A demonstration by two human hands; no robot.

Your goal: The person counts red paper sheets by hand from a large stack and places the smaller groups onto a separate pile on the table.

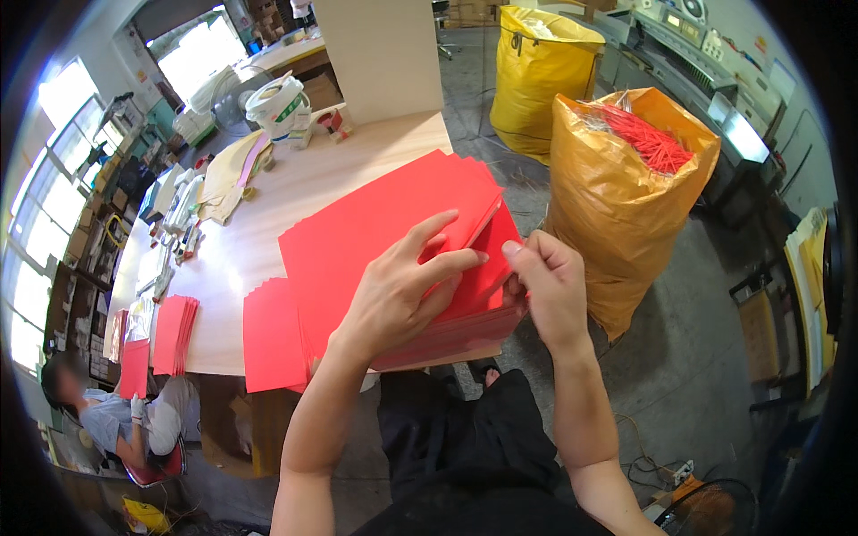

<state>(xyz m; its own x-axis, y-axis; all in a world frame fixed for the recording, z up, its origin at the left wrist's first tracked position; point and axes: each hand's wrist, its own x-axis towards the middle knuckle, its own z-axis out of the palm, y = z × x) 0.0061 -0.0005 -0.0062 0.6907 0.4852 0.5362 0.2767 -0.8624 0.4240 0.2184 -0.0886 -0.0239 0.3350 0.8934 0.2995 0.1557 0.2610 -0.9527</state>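
A tall stack of red paper sheets [375, 223] stands at the near right corner of the table, its upper sheets lying slightly fanned. Across the top rests my left hand [407, 286], fingers apart, with thumb and forefinger by the raised right edge of the upper sheets. A dark gap shows under that edge, above more red sheets. My right hand [552, 284] is closed in a pinch at the right edge of the stack, on the edge of red paper; its fingertips are partly hidden. A smaller pile of red sheets [273, 335] lies against the stack's left side.
The wooden table [223, 277] also bears red bundles [176, 332], a white bucket [275, 105] and tools. An orange sack [626, 205] of red paper strips stands right, a yellow sack [541, 80] behind it. A seated person [134, 415] holds red paper at the left.
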